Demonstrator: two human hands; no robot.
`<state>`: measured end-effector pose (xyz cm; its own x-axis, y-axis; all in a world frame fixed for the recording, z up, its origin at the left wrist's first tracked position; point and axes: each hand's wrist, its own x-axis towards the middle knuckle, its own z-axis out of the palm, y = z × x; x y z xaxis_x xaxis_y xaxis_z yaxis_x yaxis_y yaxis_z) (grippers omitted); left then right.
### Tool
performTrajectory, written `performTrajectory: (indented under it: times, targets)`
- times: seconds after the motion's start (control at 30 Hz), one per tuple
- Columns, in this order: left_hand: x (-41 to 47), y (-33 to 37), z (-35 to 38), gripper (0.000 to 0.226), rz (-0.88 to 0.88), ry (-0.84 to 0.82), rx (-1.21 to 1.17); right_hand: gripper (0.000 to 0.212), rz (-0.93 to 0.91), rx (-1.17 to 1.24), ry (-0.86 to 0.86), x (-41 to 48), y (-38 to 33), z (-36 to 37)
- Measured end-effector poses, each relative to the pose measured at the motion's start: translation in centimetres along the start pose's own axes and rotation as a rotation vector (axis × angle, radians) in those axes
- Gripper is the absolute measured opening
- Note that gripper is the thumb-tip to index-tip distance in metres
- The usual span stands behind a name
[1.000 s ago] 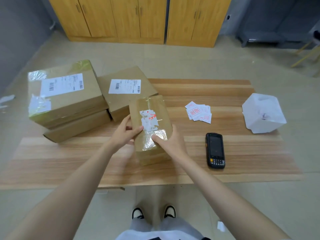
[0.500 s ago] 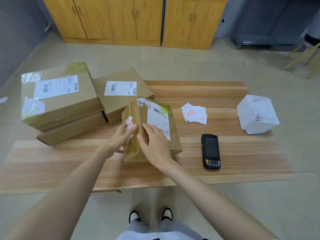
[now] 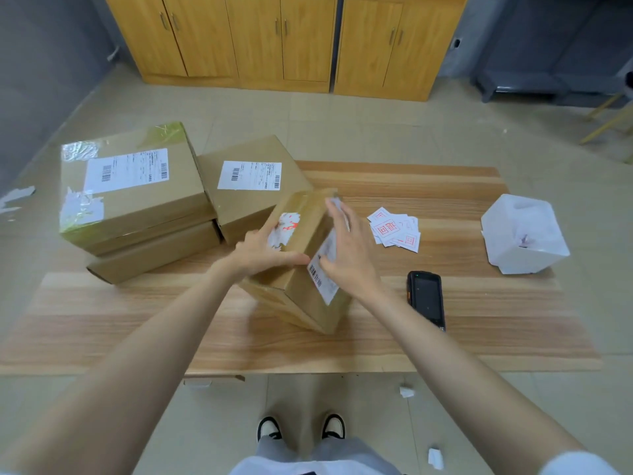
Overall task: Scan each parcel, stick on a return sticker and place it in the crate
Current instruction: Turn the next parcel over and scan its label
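A small brown parcel (image 3: 301, 289) stands tilted on one edge on the wooden table (image 3: 137, 323), at its middle. One face shows a torn white and red sticker, and the right face carries a white shipping label with a barcode. My left hand (image 3: 263, 252) grips the sticker face, thumb along the near edge. Flat against the label face lies my right hand (image 3: 349, 255), fingers straight. A pile of red-printed return stickers (image 3: 394, 231) sits just right of the parcel. The black handheld scanner (image 3: 426, 299) lies face up, close to my right wrist.
Three more brown parcels sit at the table's left: a large taped one (image 3: 130, 193) stacked on a flat one (image 3: 154, 252), and a labelled one (image 3: 253, 200) behind the small parcel. A white box-like container (image 3: 524, 234) stands at the right end. Paper scraps lie on the floor.
The small parcel has been rolled over between my hands: its sticker face first turned left, and the barcode label now faces right under my right hand. The parcel is more tilted than before.
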<state>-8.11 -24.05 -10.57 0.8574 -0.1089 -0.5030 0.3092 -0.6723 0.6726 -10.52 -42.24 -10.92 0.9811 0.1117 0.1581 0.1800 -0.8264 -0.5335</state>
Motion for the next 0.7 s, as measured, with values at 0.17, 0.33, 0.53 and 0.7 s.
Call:
performTrajectory:
  times: [0.17,0.33,0.53,0.7]
  targets:
    - [-0.7,4.8,-3.3,0.126,0.231,-0.032,0.786,0.11,-0.151,-0.458,-0.293,2.4,0.5,-2.6]
    - [-0.7,6.0,-3.8,0.121,0.252,-0.138,1.006,0.114,-0.011,-0.193,-0.573,2.7,1.3,-2.0]
    - [-0.4,5.6,-3.8,0.117,0.288,-0.075,0.946,0.107,0.032,-0.031,-0.6,2.4,2.5,-1.5]
    - [-0.5,6.0,-3.9,0.112,0.387,0.146,0.494,0.106,0.193,0.201,-0.614,2.3,5.2,-2.1]
